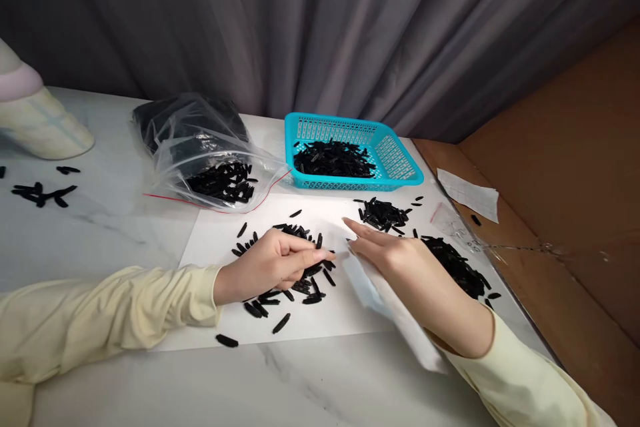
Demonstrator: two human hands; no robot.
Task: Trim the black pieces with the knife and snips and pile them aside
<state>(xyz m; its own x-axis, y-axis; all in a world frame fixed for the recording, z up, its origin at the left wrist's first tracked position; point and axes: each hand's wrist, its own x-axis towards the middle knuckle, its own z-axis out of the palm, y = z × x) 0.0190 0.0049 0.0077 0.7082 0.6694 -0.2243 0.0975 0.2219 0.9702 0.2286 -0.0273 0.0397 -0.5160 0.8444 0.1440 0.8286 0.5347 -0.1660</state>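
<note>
My left hand [275, 263] is closed in a pinch, thumb against forefinger, above a loose pile of small, long black pieces [313, 295]. Whatever is between those fingertips is too small to make out. Under the palm of my right hand [395, 257] is a folded white tissue-like sheet [417, 343], hanging down toward the front; the thumb is hidden. A dark bit shows at this hand's fingertips. Beneath the pile lies a sheet of white paper [195, 330].
Behind stand a blue basket [355, 185] of black pieces and a clear zip bag [200, 147] holding more. Two further piles [383, 213] lie right. Far left are a pale padded object [47, 127] and scattered pieces [43, 195]. A cardboard wall [565, 133] bounds the right.
</note>
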